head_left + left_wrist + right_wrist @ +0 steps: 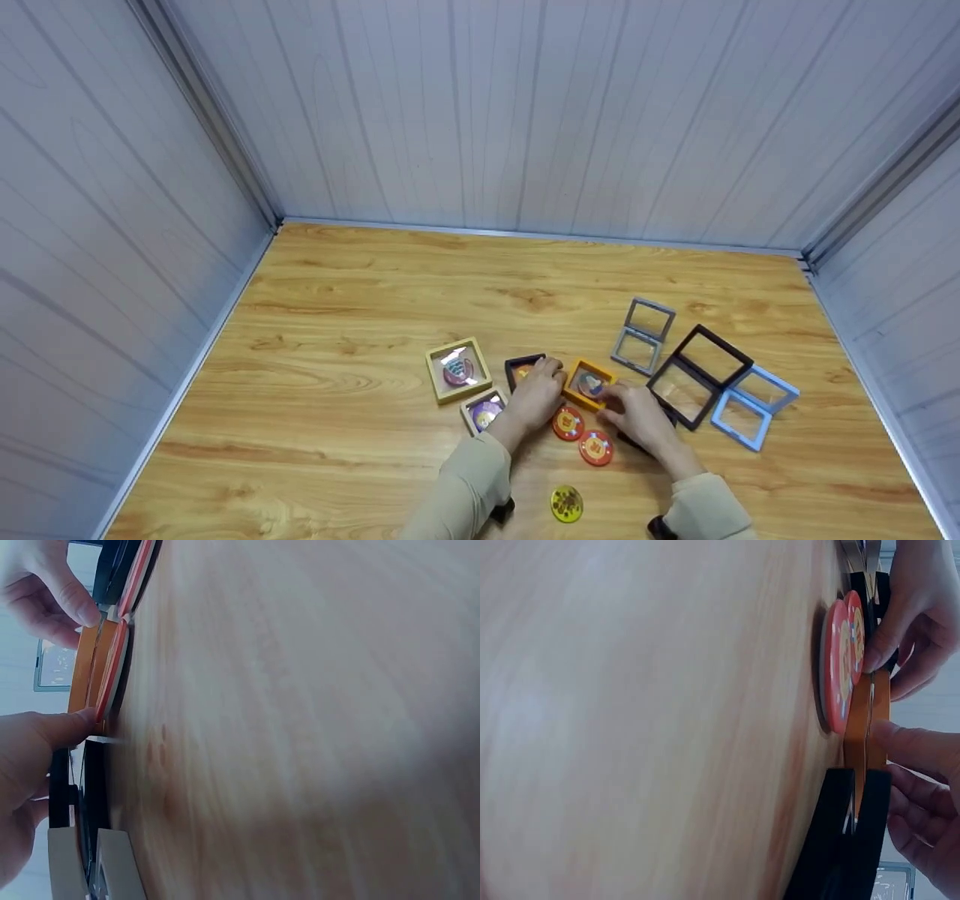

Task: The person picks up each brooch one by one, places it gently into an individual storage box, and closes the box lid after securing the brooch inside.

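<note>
A small orange display frame (591, 385) with a round token under its clear film lies between the hands. My left hand (536, 394) grips its left side, thumb in front, beside a dark frame (514, 363) partly covered by that hand. The right hand (641, 416) pinches the orange frame's right side, with the thumb against the edge and curled fingers behind in the right wrist view. Two red-orange chips (568, 424) lie just in front of the frame. A black frame (840, 840) sits close to the right hand, mostly covered by it in the head view.
To the left are a yellow frame (459, 370) and a cream frame (484, 412), each holding a token. Open frames stand at right: grey (643, 334), black (699, 375) and light blue (754, 407). A yellow chip (566, 503) lies nearer. Panel walls (495, 112) enclose the wooden tabletop.
</note>
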`<state>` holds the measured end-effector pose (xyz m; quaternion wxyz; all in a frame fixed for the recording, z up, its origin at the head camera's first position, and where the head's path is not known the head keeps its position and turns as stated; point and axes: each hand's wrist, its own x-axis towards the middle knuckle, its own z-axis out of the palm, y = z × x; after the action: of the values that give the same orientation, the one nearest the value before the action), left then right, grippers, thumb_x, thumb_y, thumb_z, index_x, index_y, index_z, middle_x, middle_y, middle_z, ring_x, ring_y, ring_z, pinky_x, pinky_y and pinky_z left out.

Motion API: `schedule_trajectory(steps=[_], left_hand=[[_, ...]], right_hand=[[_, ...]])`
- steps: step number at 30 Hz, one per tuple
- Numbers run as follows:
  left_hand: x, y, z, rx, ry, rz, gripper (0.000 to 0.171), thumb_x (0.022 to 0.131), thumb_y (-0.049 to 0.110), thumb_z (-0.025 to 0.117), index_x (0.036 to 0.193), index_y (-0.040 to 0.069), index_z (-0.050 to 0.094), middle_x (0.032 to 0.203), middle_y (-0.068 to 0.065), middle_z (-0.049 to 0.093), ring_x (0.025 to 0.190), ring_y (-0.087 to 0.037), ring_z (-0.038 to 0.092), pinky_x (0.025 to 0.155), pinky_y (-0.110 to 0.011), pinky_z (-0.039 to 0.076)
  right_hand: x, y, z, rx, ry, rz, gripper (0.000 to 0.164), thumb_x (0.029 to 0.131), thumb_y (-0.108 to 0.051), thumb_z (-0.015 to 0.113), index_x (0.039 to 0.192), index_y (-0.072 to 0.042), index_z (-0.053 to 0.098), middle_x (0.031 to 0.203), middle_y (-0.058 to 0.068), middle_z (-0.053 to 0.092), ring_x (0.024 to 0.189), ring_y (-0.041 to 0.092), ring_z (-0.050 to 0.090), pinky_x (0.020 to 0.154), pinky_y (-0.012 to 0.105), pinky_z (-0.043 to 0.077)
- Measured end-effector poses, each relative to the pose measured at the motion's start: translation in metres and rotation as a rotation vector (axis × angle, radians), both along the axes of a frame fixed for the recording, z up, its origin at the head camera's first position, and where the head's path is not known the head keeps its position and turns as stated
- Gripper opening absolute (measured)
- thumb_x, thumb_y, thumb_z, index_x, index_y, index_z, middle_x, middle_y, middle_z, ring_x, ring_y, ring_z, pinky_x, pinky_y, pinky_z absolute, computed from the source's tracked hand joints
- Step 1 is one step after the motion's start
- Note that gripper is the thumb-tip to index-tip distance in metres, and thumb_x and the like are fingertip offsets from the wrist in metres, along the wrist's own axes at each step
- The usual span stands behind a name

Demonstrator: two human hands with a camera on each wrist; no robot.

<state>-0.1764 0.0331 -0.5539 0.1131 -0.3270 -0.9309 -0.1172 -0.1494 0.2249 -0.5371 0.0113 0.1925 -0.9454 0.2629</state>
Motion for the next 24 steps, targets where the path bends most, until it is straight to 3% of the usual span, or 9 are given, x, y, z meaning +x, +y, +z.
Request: schedule_trajectory(steps=[8, 16, 24], left_hand=[[0.011, -0.004, 0.006, 0.115, 0.025, -0.006, 0.033, 0.077, 0.018, 0.066, 0.105, 0.002, 0.056, 0.109, -0.01, 0.051, 0.107, -0.023, 0.047, 0.098, -0.037, 0.032], [0.031, -0.012, 0.011, 0.253, 0.05, 0.013, 0.032, 0.08, 0.015, 0.062, 0.109, 0.001, 0.056, 0.111, -0.01, 0.051, 0.104, -0.022, 0.049, 0.091, -0.03, 0.039], [0.052, -0.011, 0.009, 0.255, 0.031, -0.005, 0.033, 0.079, 0.017, 0.062, 0.108, 0.002, 0.056, 0.106, -0.007, 0.054, 0.1, -0.017, 0.051, 0.088, -0.027, 0.042]], right_hand=[[-0.004, 0.013, 0.01, -0.073, -0.019, -0.021, 0.017, 0.076, -0.012, 0.068, 0.092, -0.004, 0.067, 0.084, 0.004, 0.062, 0.07, 0.014, 0.057, 0.059, 0.026, 0.048], [-0.012, 0.029, 0.022, -0.069, 0.024, -0.063, 0.019, 0.079, -0.011, 0.066, 0.094, 0.0, 0.065, 0.087, 0.008, 0.06, 0.074, 0.019, 0.057, 0.062, 0.034, 0.049], [-0.025, 0.047, 0.038, -0.058, 0.075, -0.101, 0.021, 0.081, -0.009, 0.063, 0.099, 0.002, 0.063, 0.085, 0.011, 0.06, 0.071, 0.018, 0.055, 0.058, 0.031, 0.047]])
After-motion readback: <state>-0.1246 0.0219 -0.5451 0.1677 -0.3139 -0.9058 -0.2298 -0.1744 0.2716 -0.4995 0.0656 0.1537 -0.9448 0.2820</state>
